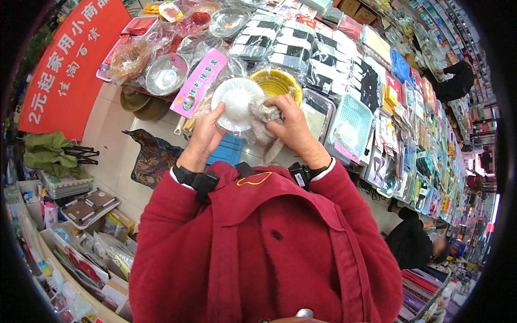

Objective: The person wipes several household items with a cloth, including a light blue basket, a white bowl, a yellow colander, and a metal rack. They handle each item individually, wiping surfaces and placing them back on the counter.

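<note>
Over the near edge of a goods display, my left hand (207, 131) grips the left rim of a white round dish (236, 103) in clear plastic wrap. My right hand (291, 125) holds a bunched grey cloth (264, 121) against the dish's right side. A yellow plastic basket (278, 82) lies just behind my right hand. To the left of the dish is a pink printed card (199, 82), slanted, beside a wrapped metal bowl (166, 74). A light blue plastic basket (350, 121) sits further right.
Wrapped packs of dark and white goods (293, 44) cover the display behind. On the floor lie a blue plastic object (226, 150) and a dark patterned cloth (151, 159). A folded green stool (48, 153) and bins of goods flank the left. People in dark clothes are at the right.
</note>
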### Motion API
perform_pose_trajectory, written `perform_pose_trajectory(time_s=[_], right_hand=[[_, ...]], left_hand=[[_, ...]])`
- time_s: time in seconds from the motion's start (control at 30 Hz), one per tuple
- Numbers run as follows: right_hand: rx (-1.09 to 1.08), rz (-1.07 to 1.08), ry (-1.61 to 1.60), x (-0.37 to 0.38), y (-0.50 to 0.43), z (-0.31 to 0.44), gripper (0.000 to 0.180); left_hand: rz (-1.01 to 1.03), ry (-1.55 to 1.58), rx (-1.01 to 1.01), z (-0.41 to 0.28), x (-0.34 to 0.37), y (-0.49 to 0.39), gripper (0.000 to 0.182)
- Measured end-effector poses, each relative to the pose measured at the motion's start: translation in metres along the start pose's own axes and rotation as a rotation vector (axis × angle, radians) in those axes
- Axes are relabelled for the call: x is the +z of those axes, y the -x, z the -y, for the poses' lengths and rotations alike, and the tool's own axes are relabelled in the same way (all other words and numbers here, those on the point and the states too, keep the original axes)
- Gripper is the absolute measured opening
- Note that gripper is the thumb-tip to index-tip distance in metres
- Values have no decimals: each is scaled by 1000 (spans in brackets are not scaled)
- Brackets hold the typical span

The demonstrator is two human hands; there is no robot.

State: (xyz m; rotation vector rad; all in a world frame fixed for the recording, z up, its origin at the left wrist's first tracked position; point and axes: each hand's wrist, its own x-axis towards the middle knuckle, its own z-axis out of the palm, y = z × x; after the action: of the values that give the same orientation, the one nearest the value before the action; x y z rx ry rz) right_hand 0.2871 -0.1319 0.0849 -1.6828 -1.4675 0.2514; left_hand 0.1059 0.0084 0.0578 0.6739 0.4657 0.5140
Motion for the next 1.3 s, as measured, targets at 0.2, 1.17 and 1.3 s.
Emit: perform_pose_trajectory(time_s=[0.2, 1.17, 1.3], right_hand=[[303, -47, 81, -7, 21, -24, 35], [40, -43, -298, -94, -25, -60, 44], [-278, -36, -212, -73, -37, -37, 43]], left_hand=[[40, 3, 8, 0, -31, 9, 43], [-77, -183, 96, 30, 27, 28, 43], [-29, -315, 39, 32, 45, 19, 44]])
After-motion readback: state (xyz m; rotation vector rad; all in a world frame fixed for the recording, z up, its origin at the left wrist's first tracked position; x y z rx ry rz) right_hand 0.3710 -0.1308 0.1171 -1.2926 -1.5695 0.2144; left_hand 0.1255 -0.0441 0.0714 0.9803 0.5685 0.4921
